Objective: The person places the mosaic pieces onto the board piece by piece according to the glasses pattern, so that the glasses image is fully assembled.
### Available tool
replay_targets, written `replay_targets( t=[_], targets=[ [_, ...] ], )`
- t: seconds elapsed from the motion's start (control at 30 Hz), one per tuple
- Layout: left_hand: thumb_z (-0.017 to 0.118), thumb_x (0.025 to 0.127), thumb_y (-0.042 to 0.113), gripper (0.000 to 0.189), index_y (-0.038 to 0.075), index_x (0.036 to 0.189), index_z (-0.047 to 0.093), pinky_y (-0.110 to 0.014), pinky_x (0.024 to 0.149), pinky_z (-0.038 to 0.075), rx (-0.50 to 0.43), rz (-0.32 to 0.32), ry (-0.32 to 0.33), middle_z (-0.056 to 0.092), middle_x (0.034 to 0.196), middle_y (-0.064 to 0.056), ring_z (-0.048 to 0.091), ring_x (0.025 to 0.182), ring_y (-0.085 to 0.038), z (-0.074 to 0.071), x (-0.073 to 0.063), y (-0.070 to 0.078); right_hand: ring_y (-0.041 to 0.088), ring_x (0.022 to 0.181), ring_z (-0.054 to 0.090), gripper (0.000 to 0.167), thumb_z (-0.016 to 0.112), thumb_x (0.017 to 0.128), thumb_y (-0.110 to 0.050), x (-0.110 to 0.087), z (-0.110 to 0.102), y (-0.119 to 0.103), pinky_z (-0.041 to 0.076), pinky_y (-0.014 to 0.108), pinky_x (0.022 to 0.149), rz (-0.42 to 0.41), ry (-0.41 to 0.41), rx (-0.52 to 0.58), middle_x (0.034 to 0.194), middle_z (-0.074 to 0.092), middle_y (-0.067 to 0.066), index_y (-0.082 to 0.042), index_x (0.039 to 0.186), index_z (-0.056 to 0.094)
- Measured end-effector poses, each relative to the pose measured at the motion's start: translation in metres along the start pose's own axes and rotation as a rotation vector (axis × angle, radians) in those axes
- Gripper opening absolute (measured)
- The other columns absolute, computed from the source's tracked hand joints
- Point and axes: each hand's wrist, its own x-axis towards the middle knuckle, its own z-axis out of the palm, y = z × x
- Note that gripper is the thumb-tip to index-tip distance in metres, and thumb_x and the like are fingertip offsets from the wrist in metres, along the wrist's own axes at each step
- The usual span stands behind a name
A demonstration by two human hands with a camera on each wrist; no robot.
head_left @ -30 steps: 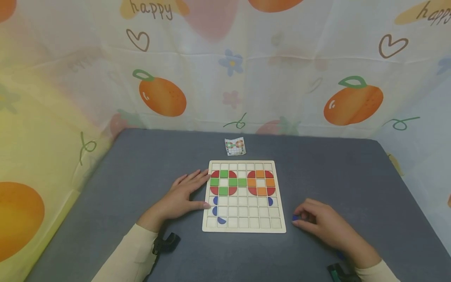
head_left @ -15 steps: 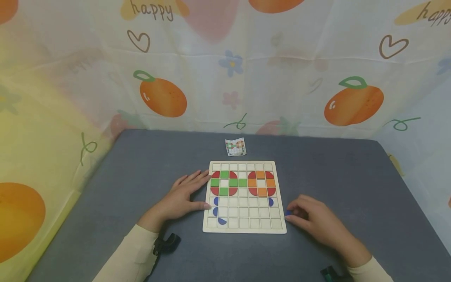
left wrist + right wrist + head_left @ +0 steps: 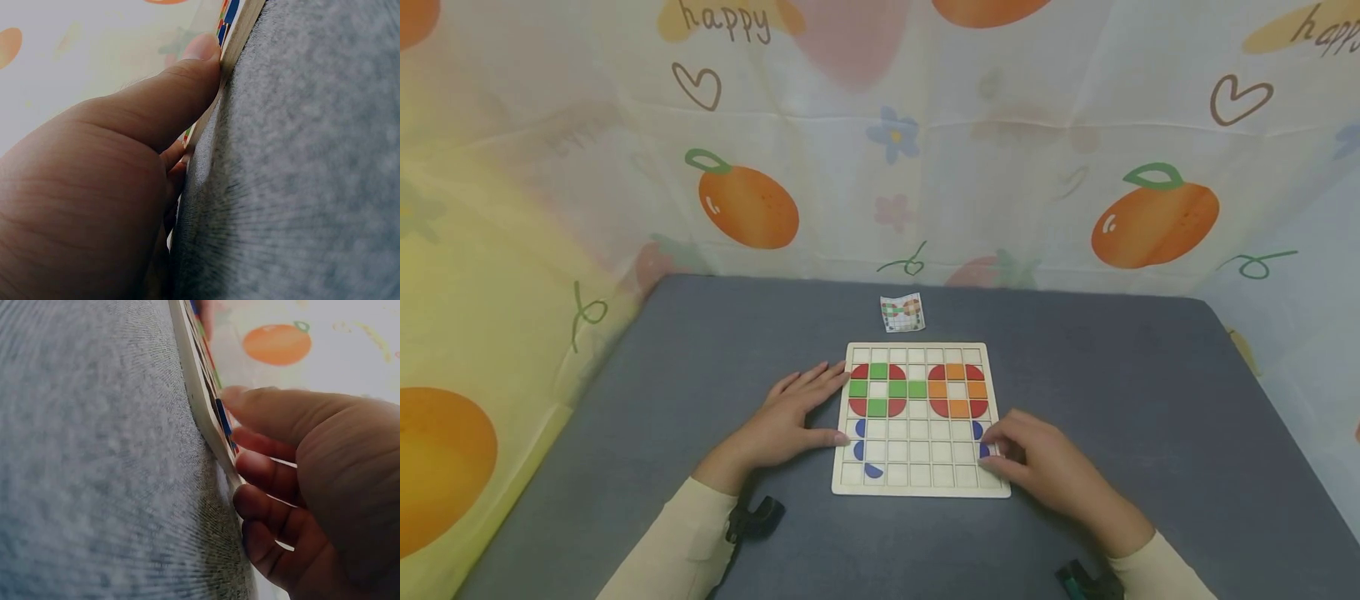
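A pale wooden grid board (image 3: pixel 917 490) lies flat on the table. Red, green and orange pieces form two rounded patterns in its upper half. Blue half-round pieces sit down its left side, one being a tilted half-round (image 3: pixel 872 471); another half-round (image 3: pixel 977 430) is at the right. My left hand (image 3: pixel 782 425) rests against the board's left edge, fingers stretched out, thumb (image 3: pixel 187 75) on the rim. At the right side, my right hand (image 3: pixel 1048 467) pinches a blue half-round piece (image 3: pixel 223 417) between thumb and forefinger, over the cell below the right half-round.
A small printed card (image 3: pixel 902 312) with a matching coloured pattern lies just behind the board. The grey tabletop (image 3: pixel 760 317) meets a fruit-print cloth (image 3: pixel 820 125) at the back and sides.
My right hand has moved left from the table onto the board's right side, carrying the blue half-round piece. The left hand has stayed in place.
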Motion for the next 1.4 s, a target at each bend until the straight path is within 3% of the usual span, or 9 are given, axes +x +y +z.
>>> replay_targets(
  t=[0.23, 0.63, 0.8, 0.97, 1.1, 1.3, 1.4],
  targets=[
    [0.086, 0.092, 0.054, 0.100, 0.020, 0.172, 0.037, -0.063, 0.126, 0.007, -0.004, -0.005, -0.002, 0.028, 0.177, 0.003, 0.016, 0.165, -0.030, 0.000, 0.000, 0.001, 0.005, 0.079, 0.055, 0.015, 0.086, 0.096, -0.012, -0.003, -0.003, 0.003, 0.050, 0.028, 0.068, -0.017, -0.005, 0.064, 0.089, 0.055, -0.016, -0.022, 0.102, 0.076],
    [0.086, 0.092, 0.053, 0.100, 0.019, 0.172, 0.037, -0.063, 0.126, 0.006, -0.010, -0.011, -0.007, 0.028, 0.177, 0.002, 0.015, 0.165, -0.030, -0.002, -0.001, 0.003, 0.007, 0.079, 0.054, 0.013, 0.086, 0.097, -0.020, -0.004, -0.003, 0.003, 0.049, 0.028, 0.067, -0.001, -0.029, 0.111, 0.087, 0.054, -0.015, -0.024, 0.104, 0.076],
    [0.085, 0.093, 0.055, 0.101, 0.019, 0.173, 0.036, -0.063, 0.126, 0.007, 0.003, 0.001, -0.008, 0.027, 0.178, 0.002, 0.015, 0.165, -0.030, -0.001, -0.001, 0.001, 0.012, 0.084, 0.060, 0.009, 0.083, 0.101, -0.022, -0.008, -0.006, 0.007, 0.052, 0.028, 0.072, 0.025, -0.002, 0.234, 0.095, 0.063, -0.012, -0.023, 0.108, 0.078],
    [0.085, 0.093, 0.055, 0.100, 0.019, 0.172, 0.037, -0.063, 0.126, 0.007, -0.001, 0.010, -0.009, 0.027, 0.178, 0.002, 0.016, 0.165, -0.029, -0.001, 0.000, 0.002, 0.020, 0.098, 0.068, 0.017, 0.064, 0.113, -0.017, -0.016, -0.018, 0.011, 0.057, 0.030, 0.086, 0.016, -0.003, 0.446, 0.112, 0.072, 0.000, -0.009, 0.122, 0.076],
    [0.085, 0.093, 0.055, 0.100, 0.019, 0.173, 0.036, -0.063, 0.126, 0.007, 0.000, 0.012, -0.014, 0.027, 0.178, 0.002, 0.015, 0.165, -0.029, -0.001, 0.000, 0.003, 0.026, 0.098, 0.070, 0.034, 0.040, 0.119, -0.010, -0.024, -0.029, 0.018, 0.058, 0.030, 0.087, -0.039, -0.020, 0.578, 0.114, 0.071, 0.014, 0.005, 0.130, 0.069],
    [0.084, 0.094, 0.055, 0.100, 0.018, 0.173, 0.036, -0.063, 0.125, 0.007, 0.004, 0.013, -0.016, 0.026, 0.178, 0.002, 0.015, 0.165, -0.029, -0.001, 0.000, 0.002, 0.030, 0.110, 0.069, 0.061, 0.015, 0.121, -0.026, -0.040, -0.044, 0.035, 0.054, 0.030, 0.095, -0.011, -0.104, 0.716, 0.126, 0.066, 0.027, 0.014, 0.142, 0.056],
    [0.085, 0.093, 0.054, 0.101, 0.018, 0.173, 0.036, -0.063, 0.126, 0.007, 0.001, 0.004, -0.016, 0.026, 0.178, 0.002, 0.015, 0.165, -0.029, -0.002, 0.000, 0.002, 0.029, 0.120, 0.066, 0.069, 0.006, 0.120, -0.032, -0.047, -0.053, 0.047, 0.051, 0.030, 0.101, -0.035, -0.167, 0.762, 0.135, 0.063, 0.028, 0.014, 0.149, 0.049]
  ],
)
